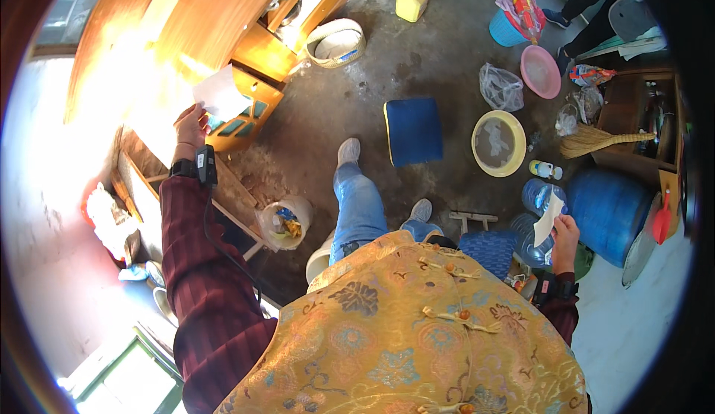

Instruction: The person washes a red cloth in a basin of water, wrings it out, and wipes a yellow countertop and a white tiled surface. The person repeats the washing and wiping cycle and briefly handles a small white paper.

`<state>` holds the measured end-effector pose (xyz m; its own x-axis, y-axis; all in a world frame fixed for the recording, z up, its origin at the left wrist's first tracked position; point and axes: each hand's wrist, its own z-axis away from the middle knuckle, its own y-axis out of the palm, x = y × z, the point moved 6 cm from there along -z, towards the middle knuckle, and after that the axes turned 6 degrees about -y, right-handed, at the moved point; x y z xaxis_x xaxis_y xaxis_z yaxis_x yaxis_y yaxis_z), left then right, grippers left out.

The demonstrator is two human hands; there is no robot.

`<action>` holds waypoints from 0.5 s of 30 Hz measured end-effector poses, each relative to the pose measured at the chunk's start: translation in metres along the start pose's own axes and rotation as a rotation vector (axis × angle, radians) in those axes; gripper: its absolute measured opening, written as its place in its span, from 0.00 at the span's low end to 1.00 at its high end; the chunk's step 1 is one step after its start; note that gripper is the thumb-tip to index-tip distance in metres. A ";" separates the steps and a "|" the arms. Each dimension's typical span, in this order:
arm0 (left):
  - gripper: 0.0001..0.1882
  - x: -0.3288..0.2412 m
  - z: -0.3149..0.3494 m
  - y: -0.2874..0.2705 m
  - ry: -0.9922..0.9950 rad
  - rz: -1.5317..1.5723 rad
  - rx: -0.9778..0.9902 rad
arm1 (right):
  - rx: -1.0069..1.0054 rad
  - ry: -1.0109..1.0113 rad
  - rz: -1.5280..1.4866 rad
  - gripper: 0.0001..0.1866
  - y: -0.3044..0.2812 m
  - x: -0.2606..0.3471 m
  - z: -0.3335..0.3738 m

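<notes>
My left hand (191,128) is stretched out to the left, its fingers closed on the edge of a white sheet of paper (222,92). That sheet is held up in front of an orange wooden cabinet (257,50). Out to the right, my right hand (566,241) grips a narrower white piece of paper (549,220), which looks folded or seen edge-on. Behind this hand are large clear plastic bottles (530,236) and a blue barrel (609,207). Both arms are spread wide.
A blue cushion (414,132) lies on the floor ahead, near a yellow basin (478,162) and a pink basin (550,86). A white bucket (269,228) with rubbish stands by my left leg. A straw broom (588,141) leans right. Another person's legs (588,23) show at far right.
</notes>
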<state>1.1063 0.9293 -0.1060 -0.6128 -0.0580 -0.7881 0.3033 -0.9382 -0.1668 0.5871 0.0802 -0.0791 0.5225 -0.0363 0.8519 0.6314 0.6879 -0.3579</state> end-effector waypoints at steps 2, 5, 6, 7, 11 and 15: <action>0.11 -0.019 -0.053 -0.004 -0.017 -0.008 -0.033 | 0.011 0.002 -0.002 0.02 0.040 0.023 -0.005; 0.11 -0.043 -0.148 -0.018 -0.016 -0.006 -0.086 | -0.031 0.083 -0.042 0.01 0.100 0.056 -0.008; 0.11 -0.050 -0.180 -0.029 -0.038 -0.008 -0.094 | -0.038 0.134 -0.079 0.01 0.122 0.064 -0.003; 0.11 -0.060 -0.214 -0.039 -0.057 -0.017 -0.098 | -0.088 0.221 -0.093 0.01 0.142 0.069 0.004; 0.18 -0.109 -0.309 -0.094 0.063 0.113 0.070 | 0.263 0.172 -0.606 0.14 0.242 0.126 0.011; 0.26 -0.125 -0.339 -0.088 -0.084 -0.288 -0.221 | 0.216 0.178 -0.808 0.17 0.283 0.161 0.016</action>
<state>1.4032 1.1346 -0.1935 -0.7508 0.1611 -0.6405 0.2544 -0.8244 -0.5056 0.8403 0.2806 -0.0365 0.0524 -0.6766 0.7345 0.7353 0.5238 0.4300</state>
